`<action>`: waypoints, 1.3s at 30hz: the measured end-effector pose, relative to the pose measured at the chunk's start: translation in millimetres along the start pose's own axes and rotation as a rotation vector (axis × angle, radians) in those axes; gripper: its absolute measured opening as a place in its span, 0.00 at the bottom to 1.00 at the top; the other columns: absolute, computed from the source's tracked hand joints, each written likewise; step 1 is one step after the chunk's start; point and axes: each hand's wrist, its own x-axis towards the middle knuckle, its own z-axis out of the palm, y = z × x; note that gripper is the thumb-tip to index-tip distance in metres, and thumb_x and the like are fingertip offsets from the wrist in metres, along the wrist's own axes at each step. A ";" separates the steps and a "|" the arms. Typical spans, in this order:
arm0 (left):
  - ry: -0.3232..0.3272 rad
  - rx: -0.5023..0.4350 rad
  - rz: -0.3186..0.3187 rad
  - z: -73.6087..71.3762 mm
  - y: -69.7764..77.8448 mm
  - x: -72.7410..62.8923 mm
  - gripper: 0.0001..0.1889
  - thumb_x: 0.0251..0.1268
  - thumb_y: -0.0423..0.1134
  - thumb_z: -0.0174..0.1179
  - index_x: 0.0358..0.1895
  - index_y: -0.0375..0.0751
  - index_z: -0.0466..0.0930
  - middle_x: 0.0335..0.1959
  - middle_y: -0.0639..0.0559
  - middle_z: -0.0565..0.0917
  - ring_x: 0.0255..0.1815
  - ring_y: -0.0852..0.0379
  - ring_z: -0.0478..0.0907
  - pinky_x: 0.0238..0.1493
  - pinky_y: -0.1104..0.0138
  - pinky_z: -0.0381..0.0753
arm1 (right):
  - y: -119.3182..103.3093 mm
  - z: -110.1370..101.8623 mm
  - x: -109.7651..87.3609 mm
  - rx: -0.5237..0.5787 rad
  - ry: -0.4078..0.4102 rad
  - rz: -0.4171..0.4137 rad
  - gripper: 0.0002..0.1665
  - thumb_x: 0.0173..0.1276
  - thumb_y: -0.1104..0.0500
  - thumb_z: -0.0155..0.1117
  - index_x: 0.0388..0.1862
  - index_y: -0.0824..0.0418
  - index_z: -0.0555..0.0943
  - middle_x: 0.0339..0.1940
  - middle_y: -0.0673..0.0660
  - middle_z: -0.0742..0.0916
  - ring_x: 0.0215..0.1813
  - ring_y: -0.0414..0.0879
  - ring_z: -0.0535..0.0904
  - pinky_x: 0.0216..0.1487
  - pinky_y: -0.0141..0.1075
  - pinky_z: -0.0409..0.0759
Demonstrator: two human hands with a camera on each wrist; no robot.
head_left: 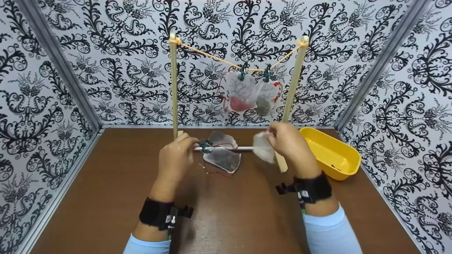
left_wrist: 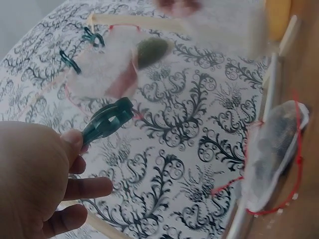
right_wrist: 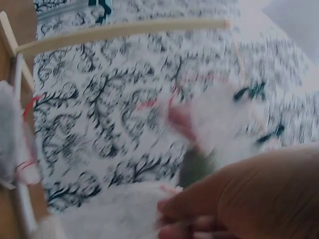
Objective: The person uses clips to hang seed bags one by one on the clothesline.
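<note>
Our desk (head_left: 226, 211) carries two wooden posts (head_left: 174, 88) with a sagging cord (head_left: 208, 54) strung between them, and a yellow tub (head_left: 340, 173) at the right. Our right hand (head_left: 287, 141) pinches a pale pouch (head_left: 264, 147) low by the right post; our left hand (head_left: 174, 153) pinches a green clip (left_wrist: 107, 122). For neat clipping, we judge it best to lay the pouch's edge flat against the cord, squeeze the clip wide and steady the slack.
</note>
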 end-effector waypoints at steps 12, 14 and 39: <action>0.086 0.175 0.131 -44.1 23.5 123.2 0.11 0.87 0.33 0.60 0.44 0.36 0.91 0.36 0.46 0.91 0.17 0.49 0.79 0.15 0.62 0.76 | -119.6 -62.2 49.2 -0.036 0.214 -0.147 0.09 0.86 0.57 0.67 0.50 0.63 0.86 0.46 0.61 0.92 0.43 0.54 0.89 0.43 0.40 0.92; 0.071 0.169 0.096 -50.9 26.6 144.5 0.12 0.88 0.33 0.58 0.46 0.35 0.91 0.40 0.45 0.92 0.20 0.46 0.82 0.18 0.60 0.80 | -134.1 -68.6 61.8 0.034 0.178 -0.118 0.09 0.88 0.58 0.64 0.53 0.64 0.85 0.50 0.61 0.92 0.46 0.53 0.89 0.44 0.39 0.93; -0.229 0.298 0.062 -36.5 40.8 245.4 0.10 0.89 0.31 0.57 0.56 0.39 0.89 0.54 0.49 0.89 0.37 0.47 0.90 0.36 0.59 0.91 | -165.6 -88.4 119.2 0.125 0.221 0.002 0.02 0.86 0.61 0.67 0.52 0.57 0.85 0.55 0.55 0.93 0.53 0.46 0.89 0.54 0.34 0.91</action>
